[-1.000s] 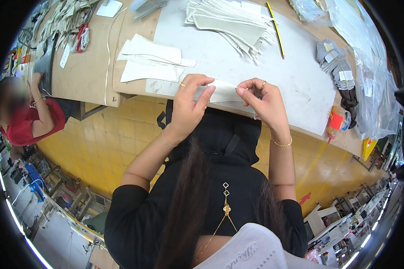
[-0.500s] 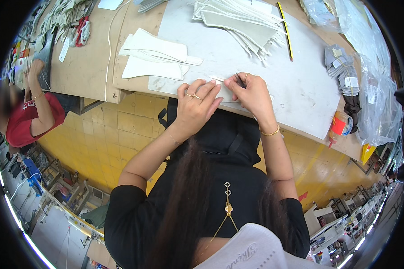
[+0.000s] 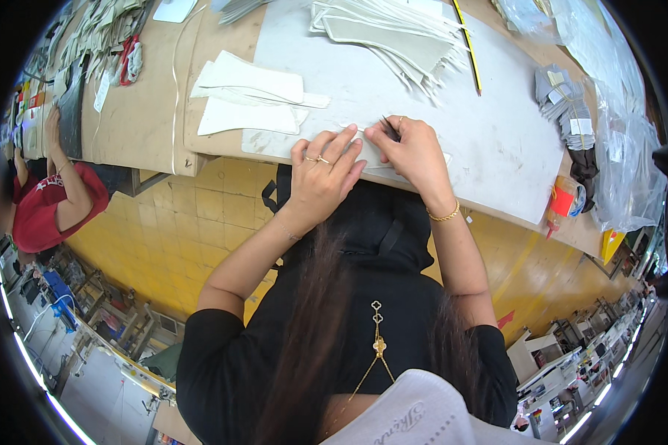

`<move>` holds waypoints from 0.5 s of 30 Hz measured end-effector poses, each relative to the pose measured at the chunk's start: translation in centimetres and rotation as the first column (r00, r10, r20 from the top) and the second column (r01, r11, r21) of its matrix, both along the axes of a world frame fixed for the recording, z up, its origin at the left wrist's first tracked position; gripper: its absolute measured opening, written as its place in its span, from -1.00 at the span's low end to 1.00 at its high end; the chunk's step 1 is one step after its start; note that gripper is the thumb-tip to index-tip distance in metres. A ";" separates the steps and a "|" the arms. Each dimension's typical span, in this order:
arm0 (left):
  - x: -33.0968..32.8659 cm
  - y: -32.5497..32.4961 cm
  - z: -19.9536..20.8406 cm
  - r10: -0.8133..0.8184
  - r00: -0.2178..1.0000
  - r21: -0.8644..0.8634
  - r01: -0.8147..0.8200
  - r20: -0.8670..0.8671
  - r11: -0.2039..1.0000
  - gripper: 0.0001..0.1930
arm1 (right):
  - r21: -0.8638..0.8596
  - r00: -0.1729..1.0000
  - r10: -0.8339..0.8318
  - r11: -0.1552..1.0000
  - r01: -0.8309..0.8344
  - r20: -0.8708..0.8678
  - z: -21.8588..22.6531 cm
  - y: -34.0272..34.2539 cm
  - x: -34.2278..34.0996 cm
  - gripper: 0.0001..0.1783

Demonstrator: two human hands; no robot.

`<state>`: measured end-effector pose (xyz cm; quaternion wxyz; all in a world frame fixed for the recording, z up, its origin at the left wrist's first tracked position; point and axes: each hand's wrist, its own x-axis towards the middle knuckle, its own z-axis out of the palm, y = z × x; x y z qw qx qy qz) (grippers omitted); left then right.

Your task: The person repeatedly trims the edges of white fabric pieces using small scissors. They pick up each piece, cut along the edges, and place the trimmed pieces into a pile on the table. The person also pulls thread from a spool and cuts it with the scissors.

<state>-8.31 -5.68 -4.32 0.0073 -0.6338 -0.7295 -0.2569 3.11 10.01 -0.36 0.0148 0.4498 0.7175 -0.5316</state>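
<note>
My left hand (image 3: 324,172) lies at the front edge of the grey work sheet (image 3: 497,159), its fingers spread apart and thumb stretched to the right. Its index fingertip meets a thin white strip (image 3: 361,130), which runs toward my right fingertips. Closed around a small dark pointed tool that looks like thread snips (image 3: 391,129), my right hand (image 3: 414,152) rests just to the right. Part of a pale flat piece (image 3: 447,159) shows beneath the right hand; the rest is hidden. Several cream fabric pieces (image 3: 249,117) lie to the left of my hands.
Beyond my hands lies a fanned stack of pale edged pieces (image 3: 393,42), with a yellow-black pencil (image 3: 468,48) beside it. Bundled grey pieces (image 3: 565,107), clear plastic bags (image 3: 622,159) and a red-labelled bottle (image 3: 562,204) sit at right. A person in red (image 3: 56,208) works at left.
The dark tool now points up more visibly from my right hand. My left hand has barely moved. The person in red has lowered their hands toward their table.
</note>
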 end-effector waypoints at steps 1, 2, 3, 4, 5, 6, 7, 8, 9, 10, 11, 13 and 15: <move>-0.1 0.0 0.1 -0.006 1.000 -0.018 0.006 -0.008 1.000 -0.62 | 0.015 1.000 0.001 1.000 -0.001 -0.001 0.0 0.0 0.1 -0.64; -0.1 0.0 0.2 -0.014 1.000 -0.033 0.013 -0.014 0.999 -0.61 | 0.029 1.000 0.001 1.000 -0.001 -0.002 0.1 0.0 0.3 -0.63; -0.1 0.1 0.4 -0.016 1.000 -0.044 0.015 -0.020 0.999 -0.60 | 0.042 1.000 0.007 0.999 -0.008 0.016 0.1 0.0 0.7 -0.63; -0.2 0.1 0.5 -0.018 1.000 -0.051 0.017 -0.024 0.999 -0.59 | 0.056 0.999 0.013 0.998 -0.015 0.033 0.3 0.1 1.3 -0.63; -0.2 0.2 0.6 -0.019 0.999 -0.056 0.018 -0.029 0.998 -0.58 | 0.071 0.999 0.020 0.997 -0.024 0.050 0.4 0.4 1.9 -0.63; -0.2 0.3 0.7 -0.013 0.999 -0.059 0.012 -0.031 0.998 -0.56 | 0.056 0.998 0.000 0.998 -0.004 0.068 0.6 0.5 2.6 -0.63; -0.1 0.4 0.7 -0.007 0.999 -0.061 0.005 -0.032 0.998 -0.53 | 0.042 0.996 -0.019 0.999 0.015 0.087 0.9 0.6 3.4 -0.62; 0.1 0.5 0.8 -0.002 0.999 -0.064 0.000 -0.032 0.998 -0.51 | 0.027 0.994 -0.039 0.999 0.036 0.107 1.0 0.5 4.0 -0.62; 0.2 0.6 0.9 0.007 0.999 -0.080 -0.011 -0.047 0.997 -0.48 | 0.054 0.993 -0.042 0.998 0.036 0.110 1.0 0.4 4.4 -0.62; 0.4 0.6 0.9 0.015 0.998 -0.094 -0.021 -0.061 0.995 -0.46 | 0.082 0.992 -0.046 0.996 0.036 0.113 1.0 0.3 4.7 -0.61; 0.6 0.7 0.9 0.022 0.997 -0.109 -0.030 -0.076 0.994 -0.44 | 0.093 0.988 -0.059 0.995 0.046 0.146 1.0 0.2 4.9 -0.61; 0.8 0.7 0.9 0.020 0.993 -0.135 -0.036 -0.114 0.990 -0.42 | 0.180 0.991 -0.057 0.983 0.035 0.121 0.9 0.0 4.9 -0.60; 1.0 0.8 0.9 0.018 0.990 -0.150 -0.039 -0.140 0.988 -0.42 | 0.231 0.991 -0.053 0.973 0.024 0.122 0.9 0.0 4.8 -0.60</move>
